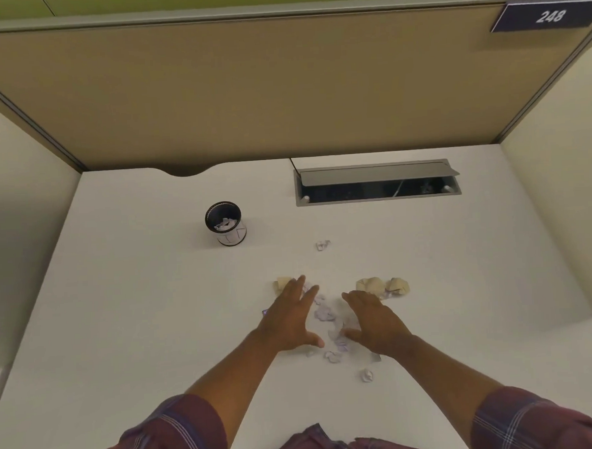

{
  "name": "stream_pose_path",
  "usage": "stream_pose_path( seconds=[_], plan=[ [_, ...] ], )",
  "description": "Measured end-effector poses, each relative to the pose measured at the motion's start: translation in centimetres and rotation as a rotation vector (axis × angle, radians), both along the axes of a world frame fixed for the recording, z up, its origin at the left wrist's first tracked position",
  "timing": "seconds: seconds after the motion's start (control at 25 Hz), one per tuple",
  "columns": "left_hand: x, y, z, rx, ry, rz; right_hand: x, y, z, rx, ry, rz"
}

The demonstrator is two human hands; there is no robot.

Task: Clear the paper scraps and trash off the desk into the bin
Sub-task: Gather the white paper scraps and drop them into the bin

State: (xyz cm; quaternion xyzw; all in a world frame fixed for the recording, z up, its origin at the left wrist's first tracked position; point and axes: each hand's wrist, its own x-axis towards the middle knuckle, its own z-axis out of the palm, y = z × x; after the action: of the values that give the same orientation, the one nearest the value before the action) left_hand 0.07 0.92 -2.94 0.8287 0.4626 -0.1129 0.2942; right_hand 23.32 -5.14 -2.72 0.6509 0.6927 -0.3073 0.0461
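Small white paper scraps [326,313] lie scattered in the middle of the white desk [138,318]. My left hand [291,315] and my right hand [373,318] rest flat and open on either side of that pile, palms facing inward. A crumpled yellowish wad [282,282] sits just beyond my left fingertips, partly hidden. Two more yellowish wads [381,285] lie past my right hand. Single scraps lie farther back [322,245] and nearer me [366,375]. The small round bin [225,228], black-rimmed with white sides, stands at the back left and holds some scraps.
An open cable hatch [376,182] with a raised grey lid is set into the desk at the back right. Tan partition walls [246,89] enclose the desk at the back and sides. A sign reading 248 [549,15] hangs at the top right.
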Motion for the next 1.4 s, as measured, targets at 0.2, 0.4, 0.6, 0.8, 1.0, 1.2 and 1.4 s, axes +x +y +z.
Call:
stream_pose_path(
  seconds=[0.2,0.4,0.6,0.8,1.0,1.2,1.4],
  plan=[
    [1.4,-0.2,-1.2,-0.008,0.104,-0.145,-0.4,-1.8,-0.8,-0.026,-0.082,0.124],
    [1.6,-1.7,-1.9,-0.002,0.182,-0.205,-2.1,-3.1,-1.7,-0.010,-0.155,0.154],
    [1.6,-3.4,-1.9,0.106,0.085,-0.119,-4.1,-4.3,-2.3,-0.021,-0.121,0.069],
    [0.4,-4.2,-2.3,0.039,-0.022,-0.022,-5.9,-4.9,-2.5,0.006,-0.127,0.045],
    [-1.6,-5.2,-3.0,-0.020,-0.021,0.066,-6.8,-5.2,-2.4,0.043,-0.145,0.032],
    [-2.7,-5.3,-3.5,-0.085,-0.094,0.229,-6.9,-4.3,-2.1,-0.031,0.028,-0.142],
    [-4.5,-5.1,-2.3,-0.065,-0.249,0.433,-6.8,-2.9,-1.6,-0.057,0.337,-0.609]
  ],
)
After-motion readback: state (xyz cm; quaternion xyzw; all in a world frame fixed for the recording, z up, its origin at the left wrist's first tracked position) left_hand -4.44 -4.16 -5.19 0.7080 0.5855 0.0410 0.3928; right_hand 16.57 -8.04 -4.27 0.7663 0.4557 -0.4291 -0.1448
